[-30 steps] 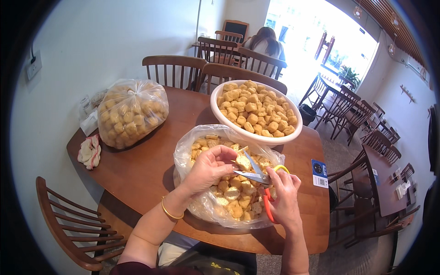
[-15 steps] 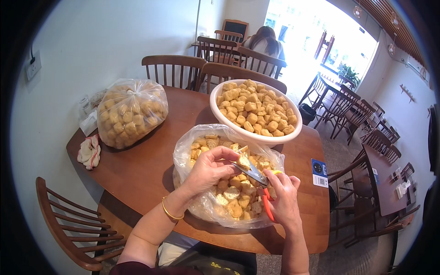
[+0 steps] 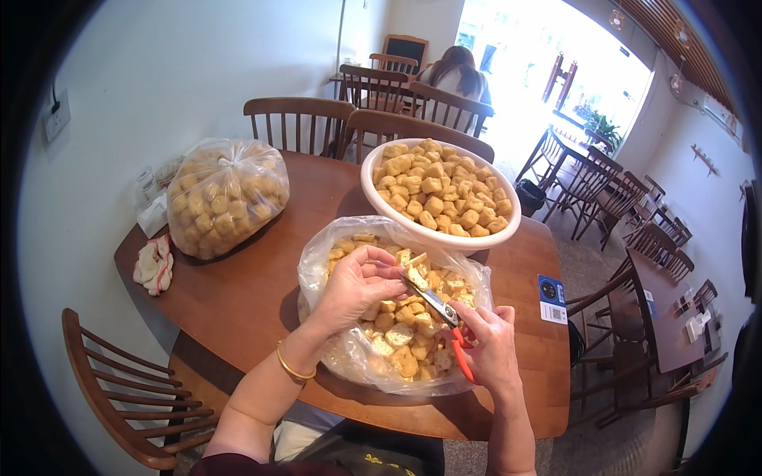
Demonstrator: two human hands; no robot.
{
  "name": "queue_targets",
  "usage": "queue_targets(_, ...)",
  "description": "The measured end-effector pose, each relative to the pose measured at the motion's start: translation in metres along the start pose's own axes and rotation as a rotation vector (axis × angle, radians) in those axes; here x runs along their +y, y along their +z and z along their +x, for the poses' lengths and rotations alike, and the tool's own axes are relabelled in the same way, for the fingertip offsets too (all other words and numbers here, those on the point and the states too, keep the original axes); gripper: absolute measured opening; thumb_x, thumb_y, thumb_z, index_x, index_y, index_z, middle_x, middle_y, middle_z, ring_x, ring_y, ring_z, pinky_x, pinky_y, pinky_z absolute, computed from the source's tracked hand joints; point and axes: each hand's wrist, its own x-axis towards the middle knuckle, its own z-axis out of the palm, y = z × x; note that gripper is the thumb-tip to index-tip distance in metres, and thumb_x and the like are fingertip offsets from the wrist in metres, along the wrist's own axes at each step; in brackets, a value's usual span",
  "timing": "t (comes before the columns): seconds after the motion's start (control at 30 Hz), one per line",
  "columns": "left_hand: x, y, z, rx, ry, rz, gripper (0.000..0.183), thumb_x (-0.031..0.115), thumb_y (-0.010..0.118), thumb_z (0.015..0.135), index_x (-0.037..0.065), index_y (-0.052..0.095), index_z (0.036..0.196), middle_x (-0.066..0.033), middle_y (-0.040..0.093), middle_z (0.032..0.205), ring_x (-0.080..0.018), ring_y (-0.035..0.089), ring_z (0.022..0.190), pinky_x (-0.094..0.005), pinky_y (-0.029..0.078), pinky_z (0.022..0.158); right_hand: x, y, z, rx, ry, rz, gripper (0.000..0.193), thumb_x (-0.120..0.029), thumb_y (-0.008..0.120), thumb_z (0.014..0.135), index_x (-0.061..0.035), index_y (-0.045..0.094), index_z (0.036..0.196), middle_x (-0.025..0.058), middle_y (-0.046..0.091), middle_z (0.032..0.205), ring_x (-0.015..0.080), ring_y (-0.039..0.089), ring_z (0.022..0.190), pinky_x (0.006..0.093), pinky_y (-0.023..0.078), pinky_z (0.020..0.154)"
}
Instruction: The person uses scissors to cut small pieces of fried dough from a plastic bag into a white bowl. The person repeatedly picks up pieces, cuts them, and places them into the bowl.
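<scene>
The left hand (image 3: pixel 357 289) is bent at the knuckles, thumb and fingertips brought together on a small golden-brown, spongy, pale-centred piece of food (image 3: pixel 417 278), which sits just beyond those fingertips, above an open bag. The right hand (image 3: pixel 490 341) is curled round the handle of a pair of steel-bladed scissors with red grips (image 3: pixel 461 357); how its hidden fingers sit in the loops cannot be told. The blades lie close together and point away from the right hand, up and leftward, their tips at the piece beside the left fingertips; whether they are cutting into it is too small to tell.

Beneath both hands is a wide-mouthed, clear plastic bag (image 3: pixel 347 361) filled with cut golden pieces showing pale, porous insides (image 3: pixel 403 357). Beyond the right hand stands a round, white plastic tub (image 3: pixel 452 240) heaped with whole golden-brown, cube-like puffs (image 3: pixel 444 186). Farther out and to the left of the left hand rests a knotted, see-through plastic bag of similar puffs (image 3: pixel 226 202), with a crumpled white cloth glove with red edging (image 3: pixel 153 266) nearer on its left. To the right of the right hand, a blue-and-white rectangular card (image 3: pixel 552 300) lies on the brown wooden table (image 3: pixel 238 309).
</scene>
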Motion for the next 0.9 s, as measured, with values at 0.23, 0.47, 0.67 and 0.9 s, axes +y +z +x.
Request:
queue_targets(0.23,-0.003,0.001,-0.002,0.043,0.157,0.25,0.033,-0.005,0.068,0.088,-0.001,0.057,0.119,-0.0153,0.069,0.112,-0.0197,0.071,0.103,-0.0307,0.06,0.089,0.0,-0.005,0.002,-0.025,-0.02,0.027,0.047,-0.01,0.079,0.074,-0.0124,0.071,0.12,0.0042,0.063,0.07,0.0244,0.062,0.069,0.0384,0.041,0.082)
queue_targets(0.47,0.013,0.008,0.0,0.122,0.449,0.718,0.021,-0.004,0.064,0.089,0.001,0.064,0.109,-0.0077,0.071,0.119,-0.0139,0.067,0.105,-0.0298,0.055,0.091,0.01,-0.001,0.004,0.183,-0.056,-0.055,0.052,-0.011,0.078,0.076,-0.0103,0.066,0.127,0.0059,0.066,0.086,0.0249,0.064,0.08,0.0403,0.04,0.085)
queue_targets(0.67,0.059,0.019,0.084,0.039,0.507,1.16,0.022,0.012,0.067,0.088,0.0,0.067,0.106,-0.0203,0.072,0.104,-0.0319,0.072,0.098,-0.0408,0.057,0.084,0.017,0.003,0.002,0.307,0.034,-0.023,0.051,-0.01,0.075,0.079,-0.0084,0.064,0.129,0.004,0.066,0.087,0.0227,0.064,0.084,0.0402,0.038,0.085)
queue_targets(0.9,0.022,0.028,0.207,0.08,0.608,1.79,0.019,0.016,0.068,0.081,0.003,0.072,0.093,-0.0194,0.073,0.096,-0.0376,0.069,0.094,-0.0498,0.053,0.087,0.031,0.009,0.002,0.362,0.042,-0.033,0.051,-0.012,0.075,0.08,-0.0079,0.064,0.13,0.0036,0.067,0.087,0.0218,0.064,0.085,0.0401,0.038,0.084)
